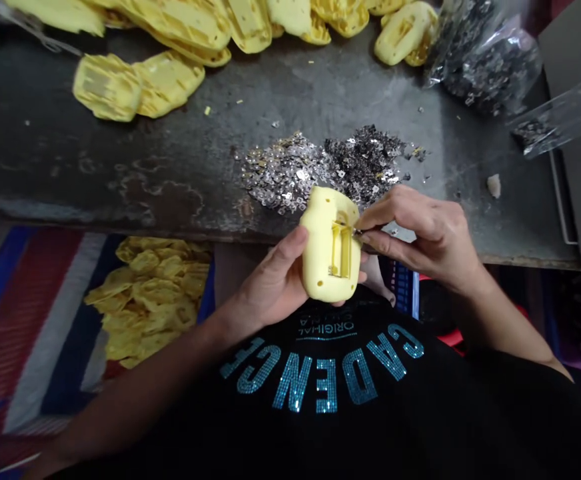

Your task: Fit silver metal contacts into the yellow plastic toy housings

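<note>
Teal sequin lettering on a black T-shirt (pixel 315 380) fills the bottom of the frame as a person works over a bench, both hands close together just above the chest. The left hand (pixel 268 280) grips a yellow molded plastic housing (pixel 320 233) upright at frame center, fingers wrapped behind it and a rectangular slot facing the camera. The right hand (pixel 418 237), just to its right, pinches a small metal piece (pixel 356 232) between thumb and forefinger at the edge of that slot. Just beyond the housing, a loose heap of silver and dark metal stampings (pixel 320 167) lies on a stained, dark workbench (pixel 70 147). More yellow housings (pixel 180 23) crowd the top edge of the frame, a plastic bag of metal stampings (pixel 490 63) sits at upper right, and a second pile of housings (pixel 145 300) rests on a striped woven mat (pixel 25 320) at lower left.
</note>
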A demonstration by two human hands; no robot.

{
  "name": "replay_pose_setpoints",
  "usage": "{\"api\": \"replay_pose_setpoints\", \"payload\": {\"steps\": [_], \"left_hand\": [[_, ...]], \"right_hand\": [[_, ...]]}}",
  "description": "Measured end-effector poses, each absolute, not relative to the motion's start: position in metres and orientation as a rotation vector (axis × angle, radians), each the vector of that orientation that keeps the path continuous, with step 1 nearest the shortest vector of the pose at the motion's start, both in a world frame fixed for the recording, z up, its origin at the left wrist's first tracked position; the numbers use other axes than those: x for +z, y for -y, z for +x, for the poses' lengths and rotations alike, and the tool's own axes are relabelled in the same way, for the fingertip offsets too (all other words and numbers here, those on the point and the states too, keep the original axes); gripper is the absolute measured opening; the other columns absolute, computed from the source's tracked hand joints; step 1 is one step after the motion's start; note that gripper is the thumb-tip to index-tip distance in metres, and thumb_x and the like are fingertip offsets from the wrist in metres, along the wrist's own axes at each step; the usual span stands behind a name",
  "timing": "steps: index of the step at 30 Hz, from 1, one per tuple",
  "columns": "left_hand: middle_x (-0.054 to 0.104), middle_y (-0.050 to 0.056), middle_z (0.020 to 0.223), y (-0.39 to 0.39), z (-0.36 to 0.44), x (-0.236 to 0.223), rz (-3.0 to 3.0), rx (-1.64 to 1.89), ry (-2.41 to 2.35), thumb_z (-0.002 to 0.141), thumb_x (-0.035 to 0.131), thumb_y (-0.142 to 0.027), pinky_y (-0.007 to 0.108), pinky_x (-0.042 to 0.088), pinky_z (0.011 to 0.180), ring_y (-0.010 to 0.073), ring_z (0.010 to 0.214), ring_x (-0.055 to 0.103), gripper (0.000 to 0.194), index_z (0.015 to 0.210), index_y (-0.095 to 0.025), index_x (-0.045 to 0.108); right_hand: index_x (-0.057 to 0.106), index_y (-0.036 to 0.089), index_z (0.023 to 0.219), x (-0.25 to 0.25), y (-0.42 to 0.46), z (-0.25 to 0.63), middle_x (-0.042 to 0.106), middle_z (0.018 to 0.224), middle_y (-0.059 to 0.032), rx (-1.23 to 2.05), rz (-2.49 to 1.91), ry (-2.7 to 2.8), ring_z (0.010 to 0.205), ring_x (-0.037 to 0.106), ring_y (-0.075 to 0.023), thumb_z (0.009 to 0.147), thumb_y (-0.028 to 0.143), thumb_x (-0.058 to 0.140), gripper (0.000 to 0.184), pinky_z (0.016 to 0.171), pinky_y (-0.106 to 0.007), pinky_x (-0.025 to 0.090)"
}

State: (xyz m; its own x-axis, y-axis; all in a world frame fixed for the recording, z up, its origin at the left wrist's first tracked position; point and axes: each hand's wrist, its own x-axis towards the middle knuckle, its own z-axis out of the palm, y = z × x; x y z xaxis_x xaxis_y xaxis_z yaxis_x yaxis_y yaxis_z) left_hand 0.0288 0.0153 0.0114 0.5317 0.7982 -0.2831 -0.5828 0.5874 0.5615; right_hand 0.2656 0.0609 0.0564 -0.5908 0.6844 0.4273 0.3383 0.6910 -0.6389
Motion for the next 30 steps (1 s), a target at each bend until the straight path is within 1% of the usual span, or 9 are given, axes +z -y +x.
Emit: {"api": "replay_pose_setpoints", "payload": {"steps": [3,5,8,10,13,16,21,25,30], "left_hand": [[0.086,0.011,0.128,-0.012,0.028,0.014,0.398,0.888,-0.555,0.090,0.088,-0.061,0.039,0.075,0.078,0.0365,0.111,0.086,0.062,0.135,-0.022,0.072],[0.086,0.010,0.126,-0.011,0.026,0.016,0.396,0.878,-0.539,0.090,0.087,-0.062,0.037,0.074,0.074,0.0357,0.108,0.087,0.064,0.136,-0.021,0.070],[0.086,0.010,0.112,-0.013,0.022,0.017,0.419,0.818,-0.479,0.094,0.083,-0.066,0.030,0.069,0.058,0.0319,0.091,0.088,0.065,0.136,-0.020,0.067],[0.086,0.010,0.107,-0.015,0.020,0.016,0.422,0.752,-0.428,0.097,0.079,-0.068,0.028,0.067,0.054,0.0297,0.083,0.087,0.067,0.139,-0.019,0.064],[0.085,0.011,0.108,-0.018,0.019,0.015,0.393,0.687,-0.380,0.099,0.077,-0.067,0.029,0.069,0.058,0.0278,0.083,0.087,0.066,0.140,-0.017,0.062],[0.085,0.011,0.104,-0.020,0.020,0.016,0.380,0.684,-0.381,0.100,0.076,-0.061,0.029,0.068,0.059,0.0272,0.080,0.087,0.058,0.134,-0.016,0.064],[0.086,0.009,0.105,-0.021,0.023,0.019,0.374,0.688,-0.409,0.109,0.062,-0.059,0.028,0.066,0.061,0.0272,0.081,0.087,0.051,0.132,-0.015,0.067],[0.086,0.009,0.102,-0.023,0.025,0.019,0.379,0.678,-0.440,0.098,0.077,-0.065,0.028,0.067,0.057,0.0270,0.076,0.087,0.057,0.129,-0.018,0.068],[0.086,0.007,0.099,-0.024,0.028,0.021,0.422,0.693,-0.505,0.095,0.078,-0.067,0.027,0.066,0.054,0.0260,0.073,0.086,0.057,0.129,-0.021,0.070]], "right_hand": [[0.076,0.025,0.116,0.061,-0.065,0.262,0.081,0.106,-0.0050,0.532,-0.783,2.341,0.094,0.073,-0.0195,0.112,0.030,0.067,0.012,0.082,-0.035,0.060],[0.075,0.025,0.116,0.065,-0.067,0.260,0.079,0.105,-0.0047,0.440,-0.745,2.404,0.092,0.071,-0.0197,0.113,0.028,0.064,0.012,0.081,-0.035,0.060],[0.074,0.026,0.115,0.071,-0.069,0.256,0.077,0.099,-0.0031,0.315,-0.687,2.486,0.090,0.070,-0.0197,0.113,0.028,0.063,0.011,0.081,-0.036,0.060],[0.073,0.024,0.115,0.074,-0.069,0.255,0.076,0.099,-0.0031,0.239,-0.662,2.527,0.090,0.069,-0.0192,0.114,0.027,0.061,0.012,0.081,-0.036,0.060],[0.070,0.021,0.117,0.077,-0.068,0.256,0.075,0.100,-0.0041,0.156,-0.620,2.572,0.092,0.069,-0.0186,0.115,0.024,0.059,0.012,0.082,-0.035,0.061],[0.069,0.020,0.121,0.078,-0.068,0.258,0.074,0.101,-0.0041,0.131,-0.596,2.599,0.094,0.069,-0.0189,0.116,0.025,0.058,0.013,0.083,-0.036,0.062],[0.068,0.021,0.120,0.079,-0.070,0.261,0.073,0.100,-0.0035,0.123,-0.584,2.633,0.092,0.067,-0.0189,0.118,0.025,0.053,0.016,0.081,-0.037,0.062],[0.070,0.023,0.117,0.080,-0.072,0.263,0.072,0.098,-0.0028,0.130,-0.596,2.657,0.091,0.067,-0.0186,0.119,0.029,0.049,0.021,0.080,-0.038,0.063],[0.070,0.024,0.118,0.082,-0.072,0.265,0.073,0.098,-0.0026,0.172,-0.623,2.659,0.092,0.069,-0.0192,0.119,0.030,0.049,0.022,0.082,-0.040,0.063]]}}
